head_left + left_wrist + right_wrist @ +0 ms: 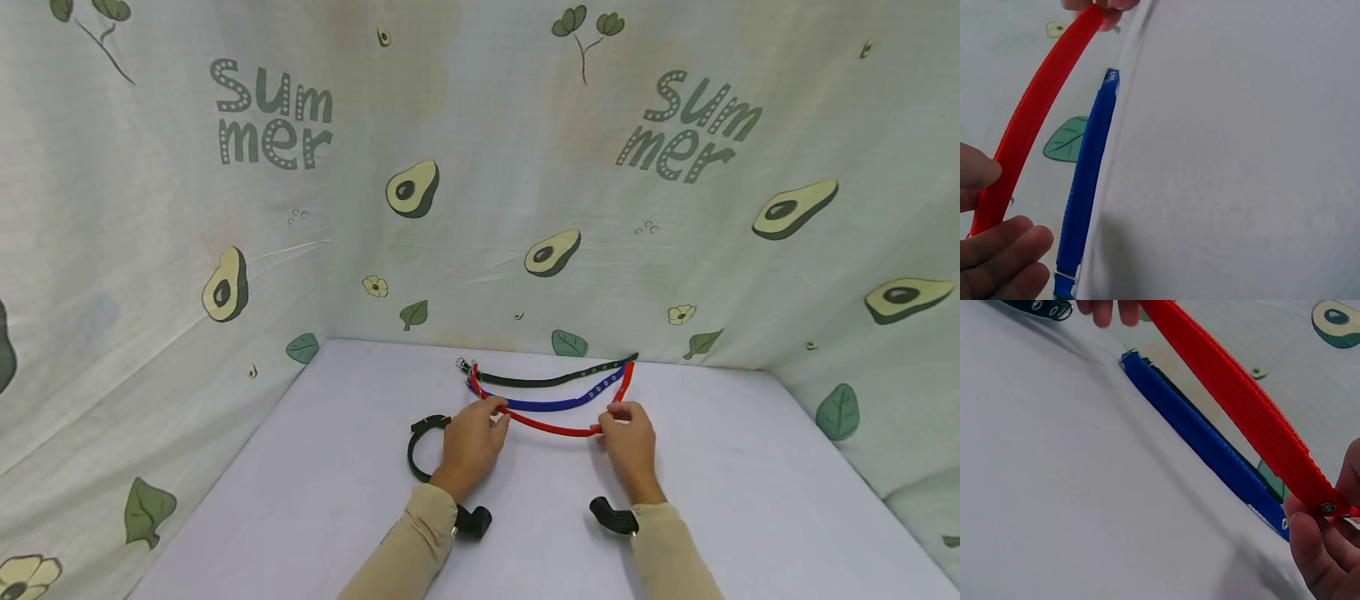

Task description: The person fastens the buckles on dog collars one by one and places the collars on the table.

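A red collar point(555, 429) of woven strap hangs in a shallow curve between both hands, lifted off the table. Its left part is pinched by my left hand point(472, 437) between thumb and fingers. Near a metal eyelet on the other side, my right hand point(630, 442) pinches the same strap, as the right wrist view shows. Just behind lies a blue collar point(551, 407) with eyelets toward its right end. Beyond that one, a dark green collar point(532, 383) stretches across, its buckle on the left.
A dark collar point(412, 454) lies curled in a loop left of my left hand, partly hidden by it. The white table point(360, 517) ends at a printed cloth point(480, 250) behind. Black wrist devices point(472, 522) sit at both cuffs.
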The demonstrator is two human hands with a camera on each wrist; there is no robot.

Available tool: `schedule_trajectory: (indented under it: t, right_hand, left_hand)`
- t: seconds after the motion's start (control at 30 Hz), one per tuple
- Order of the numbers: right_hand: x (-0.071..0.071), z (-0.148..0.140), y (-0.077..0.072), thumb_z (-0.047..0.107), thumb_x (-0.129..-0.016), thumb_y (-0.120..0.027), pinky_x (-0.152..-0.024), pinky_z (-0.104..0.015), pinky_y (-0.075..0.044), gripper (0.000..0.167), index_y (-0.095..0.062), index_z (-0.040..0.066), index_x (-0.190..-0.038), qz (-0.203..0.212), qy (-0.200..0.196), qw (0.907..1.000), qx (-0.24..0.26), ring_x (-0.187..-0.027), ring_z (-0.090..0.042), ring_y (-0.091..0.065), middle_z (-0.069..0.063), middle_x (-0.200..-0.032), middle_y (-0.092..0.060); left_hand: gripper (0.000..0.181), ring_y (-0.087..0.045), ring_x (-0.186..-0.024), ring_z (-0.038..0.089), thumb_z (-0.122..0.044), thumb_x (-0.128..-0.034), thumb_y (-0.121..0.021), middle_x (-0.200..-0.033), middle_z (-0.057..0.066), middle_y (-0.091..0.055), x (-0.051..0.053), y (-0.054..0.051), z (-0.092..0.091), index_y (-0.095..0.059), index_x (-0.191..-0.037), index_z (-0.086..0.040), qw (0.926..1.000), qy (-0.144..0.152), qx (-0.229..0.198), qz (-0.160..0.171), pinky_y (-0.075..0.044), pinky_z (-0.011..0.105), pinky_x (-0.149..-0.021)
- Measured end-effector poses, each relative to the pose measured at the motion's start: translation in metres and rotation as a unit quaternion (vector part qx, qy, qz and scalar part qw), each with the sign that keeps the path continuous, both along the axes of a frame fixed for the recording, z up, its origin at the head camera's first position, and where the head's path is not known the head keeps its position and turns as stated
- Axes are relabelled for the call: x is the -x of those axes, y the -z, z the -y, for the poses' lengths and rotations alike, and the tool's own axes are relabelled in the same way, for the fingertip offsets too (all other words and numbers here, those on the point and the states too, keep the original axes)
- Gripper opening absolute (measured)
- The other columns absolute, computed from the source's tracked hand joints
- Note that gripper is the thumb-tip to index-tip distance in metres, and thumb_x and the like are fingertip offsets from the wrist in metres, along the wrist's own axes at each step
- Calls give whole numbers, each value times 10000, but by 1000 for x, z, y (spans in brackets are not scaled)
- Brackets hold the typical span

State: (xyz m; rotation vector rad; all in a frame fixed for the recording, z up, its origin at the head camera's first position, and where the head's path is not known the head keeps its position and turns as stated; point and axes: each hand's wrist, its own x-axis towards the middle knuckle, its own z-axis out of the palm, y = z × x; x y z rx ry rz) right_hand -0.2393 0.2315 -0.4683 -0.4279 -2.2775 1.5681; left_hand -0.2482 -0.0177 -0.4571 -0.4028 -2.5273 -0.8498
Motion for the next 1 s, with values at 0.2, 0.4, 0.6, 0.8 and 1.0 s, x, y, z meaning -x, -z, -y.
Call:
schedule_trajectory:
  t: [0.2,0.4,0.6,0.8,1.0]
  right_hand:
    - [1,10,0,115,-955,-580,-623,-283,-554,651,-318,154,-1550,-157,-189,9997,-37,-724,-268,-660,-186,-1134,-564]
    - [0,18,-1,128,-963,-582,-624,-263,-544,754,-185,117,-1604,-188,-316,9992,-123,-739,-284,-656,-178,-1127,-580]
    - [-2,22,-1,91,-951,-569,-584,-249,-533,630,-347,59,-1540,-318,-389,9987,-75,-712,-257,-673,-177,-1063,-583]
    - [-5,23,-3,117,-982,-595,-614,-266,-551,591,-352,89,-1520,-239,-369,9990,87,-745,-201,-695,-176,-1083,-608]
    - [-10,24,-6,114,-995,-568,-645,-269,-553,528,-388,115,-1491,-298,-327,9990,82,-789,-219,-691,-154,-1079,-652]
  left_hand:
    - [274,-635,-843,111,-313,-973,-660,-1047,36,-654,2,-2,-1,-692,-1195,-155,9900,-43,-1154,808,-518,305,-701]
    - [187,-589,-819,118,-294,-1003,-631,-1042,51,-589,6,0,1,-656,-1103,-139,9795,-25,-1851,795,-523,287,-705]
    - [243,-584,-771,106,-238,-988,-662,-1019,38,-590,7,-1,4,-639,-1207,-137,9728,-3,-2251,550,-521,256,-646]
    - [841,-615,-783,121,-121,-925,-708,-1102,66,-597,6,-5,6,-223,-1600,-249,9554,209,-2858,719,-541,277,-643]
    - [926,-624,-767,155,-49,-904,-643,-1003,74,-570,4,-10,7,-99,-1615,-283,9297,448,-3425,1281,-552,301,-657]
